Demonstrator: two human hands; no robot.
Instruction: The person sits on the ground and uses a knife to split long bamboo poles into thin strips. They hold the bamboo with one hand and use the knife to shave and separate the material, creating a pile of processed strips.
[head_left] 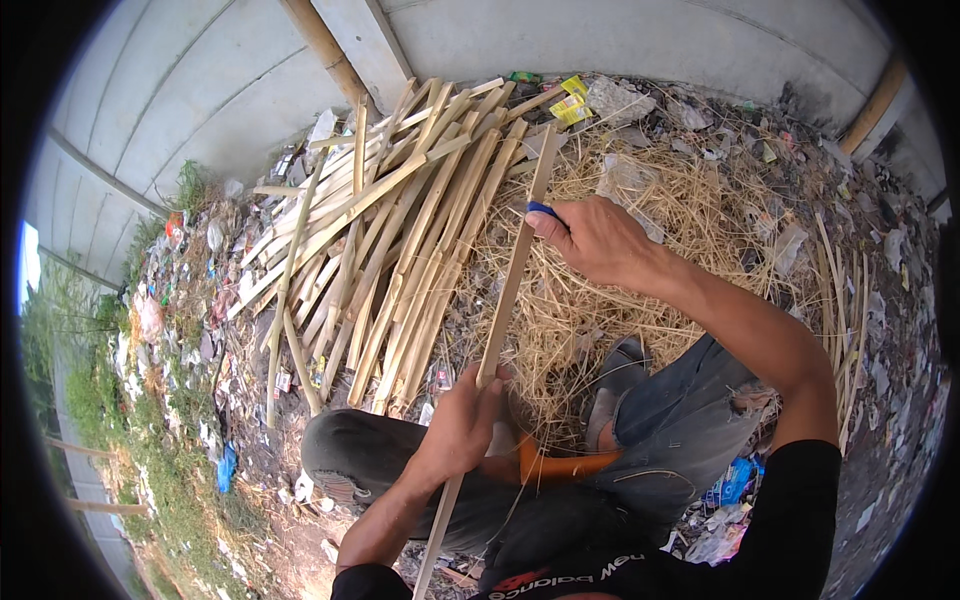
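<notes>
The left hand [462, 425] is clamped on a long bamboo strip [510, 285]; the right hand [598, 240] grips a blue-handled knife [545, 211] (blade hidden) against it. Split bamboo strips [385, 240] lie piled beyond the left hand.

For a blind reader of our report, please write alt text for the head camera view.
A seated person's left hand grips a long bamboo strip while the right hand holds a blue-handled tool against it. Beyond lie a pile of split bamboo strips, dry shavings and scattered litter.
</notes>
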